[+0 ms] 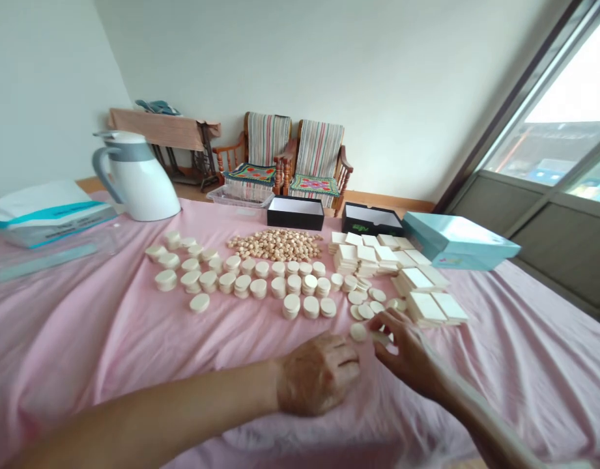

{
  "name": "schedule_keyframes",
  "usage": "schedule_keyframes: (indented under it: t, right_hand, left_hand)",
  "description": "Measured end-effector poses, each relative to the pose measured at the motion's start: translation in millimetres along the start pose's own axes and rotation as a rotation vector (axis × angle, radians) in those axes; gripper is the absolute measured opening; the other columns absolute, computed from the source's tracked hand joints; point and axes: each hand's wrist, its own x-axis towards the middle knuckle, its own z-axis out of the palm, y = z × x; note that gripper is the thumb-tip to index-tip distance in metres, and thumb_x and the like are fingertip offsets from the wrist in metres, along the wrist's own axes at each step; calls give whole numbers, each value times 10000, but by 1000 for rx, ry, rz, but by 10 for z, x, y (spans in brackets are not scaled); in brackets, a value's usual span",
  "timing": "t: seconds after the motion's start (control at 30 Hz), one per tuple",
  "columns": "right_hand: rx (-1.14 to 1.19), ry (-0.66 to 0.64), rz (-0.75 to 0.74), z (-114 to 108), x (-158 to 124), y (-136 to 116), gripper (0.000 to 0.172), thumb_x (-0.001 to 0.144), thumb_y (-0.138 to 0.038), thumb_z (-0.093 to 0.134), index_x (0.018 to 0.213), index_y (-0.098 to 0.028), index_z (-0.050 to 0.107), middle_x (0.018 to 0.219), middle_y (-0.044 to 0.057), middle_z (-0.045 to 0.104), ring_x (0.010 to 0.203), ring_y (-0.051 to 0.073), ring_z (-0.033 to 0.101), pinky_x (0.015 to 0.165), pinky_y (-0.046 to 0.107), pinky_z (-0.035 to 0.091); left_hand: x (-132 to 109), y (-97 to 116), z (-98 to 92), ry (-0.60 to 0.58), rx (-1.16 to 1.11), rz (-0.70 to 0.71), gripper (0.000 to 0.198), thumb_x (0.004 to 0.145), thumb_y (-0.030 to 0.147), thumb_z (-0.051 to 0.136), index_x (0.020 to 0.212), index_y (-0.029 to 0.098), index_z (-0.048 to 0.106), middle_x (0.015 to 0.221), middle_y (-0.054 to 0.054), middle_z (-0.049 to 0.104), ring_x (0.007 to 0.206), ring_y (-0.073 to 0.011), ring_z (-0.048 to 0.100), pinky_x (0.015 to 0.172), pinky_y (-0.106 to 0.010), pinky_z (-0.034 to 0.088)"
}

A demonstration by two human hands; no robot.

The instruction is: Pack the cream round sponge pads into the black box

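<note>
My left hand [320, 374] rests low on the pink cloth, palm down, its fingers curled together. Whatever lies under those fingers, if anything, is hidden. Just beyond its knuckles a single pale wooden disc [358, 332] lies flat. To the right, my right hand [402, 348] pinches a pale round wooden disc [380, 338] between thumb and fingers. Loose discs [365, 311] lie scattered beyond that hand. Stacks of similar discs [291, 306] stand in rows across the middle of the cloth.
Stacked square wooden pieces [427, 306] stand at right. Behind the disc rows is a heap of small wooden pieces [277, 245]. Two black boxes [296, 220], a light blue box [460, 241] and a clear plastic tub [241, 197] line the far edge. A white jug [146, 185] and a packet [55, 218] stand left.
</note>
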Motion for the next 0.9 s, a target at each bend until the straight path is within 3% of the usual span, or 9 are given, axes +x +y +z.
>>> schedule_keyframes:
  t: [0.13,0.23,0.37,0.53,0.67,0.77,0.9]
  right_hand:
    - [-30,153,139,-201,219,95,211,733,-214,494,898,-194,624,812,27,567,628,131,513,581,263,408]
    - [-107,211,173,-294,451,229,192,717,-224,507,862,-178,624,819,43,583,688,156,525,628,280,405]
    - [-165,104,116,-214,683,397,159,712,-225,508,827,-173,605,788,36,608,742,168,528,683,280,390]
    - [-243,20,90,-54,742,484,84,733,-214,495,681,-172,546,702,30,589,684,147,515,631,250,349]
    - [-233,11,130,-67,699,476,144,760,-255,496,817,-158,586,790,50,621,709,153,542,626,247,357]
    - [-258,15,178,-71,678,474,219,766,-292,510,921,-156,585,858,69,631,732,166,560,620,249,365]
    - [-338,-26,202,-8,674,523,99,738,-264,515,746,-173,554,716,45,603,658,164,542,571,250,327]
  left_hand:
    - [-20,-15,-5,-2,-54,-22,153,851,208,472,939,136,574,966,-86,608,931,-196,528,863,-333,405]
    - [-34,-33,-5,3,-84,-12,164,842,199,487,970,146,574,980,-90,617,941,-208,529,864,-348,406]
    - [-67,-69,-17,14,-123,11,188,840,178,487,1005,162,575,989,-91,627,943,-212,539,862,-355,407]
    - [-80,-99,-18,16,-159,29,192,838,150,470,996,154,578,965,-89,633,934,-200,549,863,-339,404]
    - [-81,-101,-13,22,-184,22,166,829,142,474,958,155,576,923,-84,634,907,-198,549,846,-333,403]
    - [-90,-99,-39,51,-198,-44,124,832,140,470,901,156,571,872,-67,623,840,-179,541,794,-308,407]
    - [-107,-88,-80,135,-181,-202,86,802,112,470,797,154,545,784,-37,586,736,-147,511,696,-269,393]
